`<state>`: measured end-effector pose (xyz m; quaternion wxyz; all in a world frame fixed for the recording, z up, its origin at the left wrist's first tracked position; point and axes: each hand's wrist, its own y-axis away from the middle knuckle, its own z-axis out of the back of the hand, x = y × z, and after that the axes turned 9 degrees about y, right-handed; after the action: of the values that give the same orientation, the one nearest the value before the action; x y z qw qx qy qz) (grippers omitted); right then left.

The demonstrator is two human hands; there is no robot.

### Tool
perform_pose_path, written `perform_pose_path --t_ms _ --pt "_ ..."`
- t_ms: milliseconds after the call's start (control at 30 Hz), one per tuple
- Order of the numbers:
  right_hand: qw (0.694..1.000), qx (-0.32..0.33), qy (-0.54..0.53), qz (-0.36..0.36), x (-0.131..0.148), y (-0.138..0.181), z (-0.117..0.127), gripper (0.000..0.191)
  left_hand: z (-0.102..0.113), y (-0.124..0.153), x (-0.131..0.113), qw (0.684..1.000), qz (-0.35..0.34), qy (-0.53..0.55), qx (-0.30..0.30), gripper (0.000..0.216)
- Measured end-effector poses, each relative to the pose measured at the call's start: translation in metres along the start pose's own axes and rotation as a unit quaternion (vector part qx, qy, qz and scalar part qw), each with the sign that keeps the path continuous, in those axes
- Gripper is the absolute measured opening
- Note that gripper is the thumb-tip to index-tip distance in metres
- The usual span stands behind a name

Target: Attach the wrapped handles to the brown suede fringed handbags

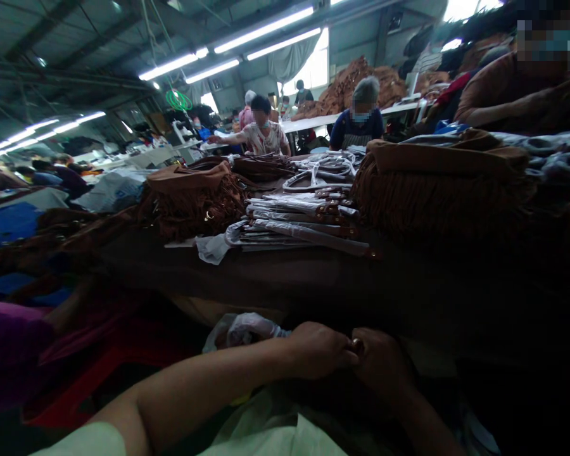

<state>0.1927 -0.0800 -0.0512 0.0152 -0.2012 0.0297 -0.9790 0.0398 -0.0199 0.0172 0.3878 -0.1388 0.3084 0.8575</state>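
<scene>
My left hand [317, 349] and my right hand [380, 358] meet over my lap, below the table's near edge. Both are closed, fingertips pinched together around a small shiny brass-coloured metal piece [357, 345]. Whatever this piece is attached to is hidden by the fingers and the dark. Behind my left wrist lies white and clear plastic wrapping [251, 328]. On the table in front, a stack of plastic-wrapped bag handles [299, 231] with brown ends lies between two piles of brown fringed leather pieces, the left pile [194, 196] and the bigger right pile [441, 183].
The dark table [266, 272] spans the view in front of me. At left, a co-worker's purple sleeve [14, 348] reaches in beside a red stool or crate [85, 386]. More people sit across the table. More wrapped handles [551, 155] lie at far right.
</scene>
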Motion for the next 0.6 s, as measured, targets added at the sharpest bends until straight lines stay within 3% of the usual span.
perform_pose_path --t_ms 100,167,267,367,467,533,600 --pt "1.0 -0.013 -0.016 -0.007 -0.006 0.001 0.003 0.013 0.024 0.009 -0.006 0.999 0.01 -0.018 -0.027 0.045" --pt "0.997 -0.025 -0.066 -0.035 -0.017 0.004 0.006 0.018 0.037 0.027 -0.007 0.992 -0.019 -0.013 -0.121 0.046" --pt "0.976 -0.062 -0.186 -0.091 -0.042 0.011 0.015 0.025 0.055 0.065 0.005 0.954 -0.085 0.041 -0.285 0.046" --pt "0.951 -0.089 -0.264 -0.134 -0.065 0.015 0.023 0.028 0.062 0.098 0.028 0.936 -0.096 0.121 -0.317 0.066" --pt "0.922 -0.099 -0.32 -0.194 -0.078 0.016 0.024 0.03 0.047 0.108 0.055 0.915 -0.081 0.187 -0.348 0.087" --pt "0.9 -0.123 -0.338 -0.246 -0.085 0.018 0.021 0.033 0.024 0.106 0.073 0.874 -0.071 0.259 -0.406 0.079" --pt "0.898 -0.15 -0.32 -0.262 -0.092 0.024 0.018 0.041 -0.007 0.098 0.09 0.846 -0.038 0.333 -0.415 0.071"
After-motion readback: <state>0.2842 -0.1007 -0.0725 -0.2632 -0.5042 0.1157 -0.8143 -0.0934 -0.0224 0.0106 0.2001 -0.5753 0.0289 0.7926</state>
